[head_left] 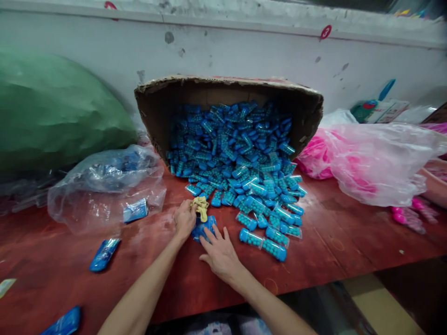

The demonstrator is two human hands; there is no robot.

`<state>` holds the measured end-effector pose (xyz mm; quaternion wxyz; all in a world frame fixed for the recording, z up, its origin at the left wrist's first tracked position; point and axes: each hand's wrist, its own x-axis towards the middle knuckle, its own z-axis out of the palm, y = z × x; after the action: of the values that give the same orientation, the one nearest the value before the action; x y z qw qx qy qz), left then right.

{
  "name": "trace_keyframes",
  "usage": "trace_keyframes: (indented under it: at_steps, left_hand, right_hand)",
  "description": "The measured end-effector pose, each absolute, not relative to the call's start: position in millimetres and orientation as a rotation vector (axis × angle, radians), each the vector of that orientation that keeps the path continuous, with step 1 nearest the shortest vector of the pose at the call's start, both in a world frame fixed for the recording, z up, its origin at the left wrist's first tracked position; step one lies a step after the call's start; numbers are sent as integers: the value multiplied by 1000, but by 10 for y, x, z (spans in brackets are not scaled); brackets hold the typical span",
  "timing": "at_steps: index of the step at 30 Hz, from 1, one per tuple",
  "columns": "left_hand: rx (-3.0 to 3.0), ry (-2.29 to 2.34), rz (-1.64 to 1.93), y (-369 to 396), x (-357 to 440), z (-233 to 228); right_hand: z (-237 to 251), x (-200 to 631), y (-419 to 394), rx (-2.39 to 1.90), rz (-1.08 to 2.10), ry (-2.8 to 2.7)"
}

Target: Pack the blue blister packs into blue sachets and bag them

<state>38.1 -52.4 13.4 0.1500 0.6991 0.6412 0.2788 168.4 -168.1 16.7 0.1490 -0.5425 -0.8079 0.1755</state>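
A cardboard box (159, 104) lies tipped on its side on the red table (349, 237), spilling several small blue wrapped packets (240, 172) toward me. My left hand (184, 218) grips a small yellow object (200, 208) at the near edge of the pile. My right hand (218, 251) rests with fingers spread on a bunch of blue packets (203, 227) lying on the table just below the yellow object. The two hands are nearly touching.
A clear plastic bag (104, 190) holding a few blue packets lies at left, beside a green sack (52, 111). Loose blue packets (104, 254) lie near the front left. Clear bags of pink items (370, 160) sit at right. The table's front edge is close.
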Motion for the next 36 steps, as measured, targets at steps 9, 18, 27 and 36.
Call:
trace_keyframes:
  at_steps: [9,18,27,36]
  left_hand:
    - [2001,1653,1094,-836,433,196]
    - [2251,1745,579,-856,649,267]
    - [2186,1753,637,-795,639,236]
    - [2254,1588,659,-822,346,110]
  right_hand:
    - [149,2019,-1866,-1485,582,-2065]
    - [290,1897,-1974,-1577,526,-2225]
    - [256,2003,-2112,-1376,652,-2135]
    - [320,1785,-1159,-1547,405,-2107]
